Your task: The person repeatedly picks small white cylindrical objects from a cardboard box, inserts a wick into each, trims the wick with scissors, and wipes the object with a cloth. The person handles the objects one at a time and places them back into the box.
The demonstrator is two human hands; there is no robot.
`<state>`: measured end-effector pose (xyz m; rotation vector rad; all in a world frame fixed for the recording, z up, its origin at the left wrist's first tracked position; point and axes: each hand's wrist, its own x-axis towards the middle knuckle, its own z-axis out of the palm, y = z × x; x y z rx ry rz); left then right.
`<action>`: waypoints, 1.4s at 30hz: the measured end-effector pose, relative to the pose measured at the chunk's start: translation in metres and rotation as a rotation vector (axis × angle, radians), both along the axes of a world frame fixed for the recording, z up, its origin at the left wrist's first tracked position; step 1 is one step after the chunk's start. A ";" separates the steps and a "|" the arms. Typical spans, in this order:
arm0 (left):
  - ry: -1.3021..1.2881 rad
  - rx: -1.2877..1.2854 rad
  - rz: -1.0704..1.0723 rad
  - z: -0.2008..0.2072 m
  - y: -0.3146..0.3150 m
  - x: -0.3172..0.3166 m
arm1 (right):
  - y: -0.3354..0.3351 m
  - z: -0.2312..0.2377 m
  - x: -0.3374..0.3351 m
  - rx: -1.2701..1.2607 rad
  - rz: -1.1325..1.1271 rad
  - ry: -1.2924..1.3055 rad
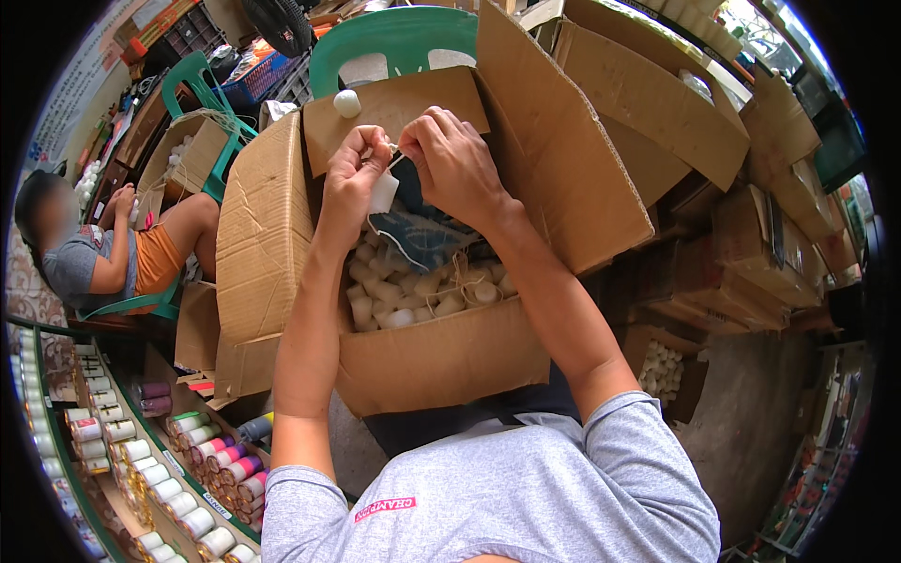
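My left hand (353,178) and my right hand (452,161) are close together above an open cardboard box (441,361). Both are closed in a pinch on a thin white string (395,160), which runs between the fingertips. Just beneath my left fingers hangs a small white candle-like piece (383,193); how it is fastened to the string is hidden. Inside the box lie many similar pale pieces (399,286), some with loose strings, and a blue cloth (422,236). One more round white piece (347,103) sits at the box's far flap.
A green plastic chair (394,33) stands behind the box. At the left a seated person (113,249) works beside another carton (192,155). Racks of thread-like spools (197,524) fill the lower left. Stacked cartons (723,267) and a box of white pieces (662,371) are at the right.
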<state>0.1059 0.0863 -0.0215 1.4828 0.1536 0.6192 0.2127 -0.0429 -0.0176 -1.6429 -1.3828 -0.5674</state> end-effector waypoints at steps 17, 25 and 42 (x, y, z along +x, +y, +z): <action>0.165 0.821 0.347 0.001 -0.006 -0.004 | 0.008 -0.014 0.000 -0.017 -0.156 -0.152; -0.158 -0.060 0.321 -0.016 0.013 0.004 | 0.001 -0.005 0.000 -0.304 0.320 0.809; -0.121 -0.248 0.194 0.001 0.021 -0.004 | -0.022 -0.048 0.000 -1.537 -0.251 0.163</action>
